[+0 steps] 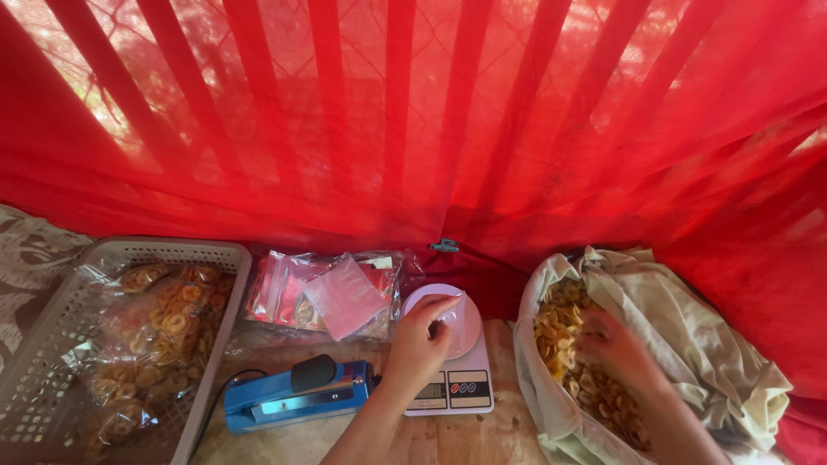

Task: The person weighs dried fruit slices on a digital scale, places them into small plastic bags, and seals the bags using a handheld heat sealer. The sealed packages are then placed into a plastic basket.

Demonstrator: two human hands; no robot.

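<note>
Touching scale (448, 379), left hand (419, 340); right hand (613, 349) among chips (560, 331).

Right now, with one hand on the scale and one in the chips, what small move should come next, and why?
Probably lift a handful of chips with the right hand toward the scale: that hand is already in the sack, and the left hand rests on the scale's bare white plate.

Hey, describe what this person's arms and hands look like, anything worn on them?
Both forearms are bare, with no sleeves in view. The left hand shows no glove, ring or watch. The right hand is motion-blurred; nothing worn can be made out on it.
</note>
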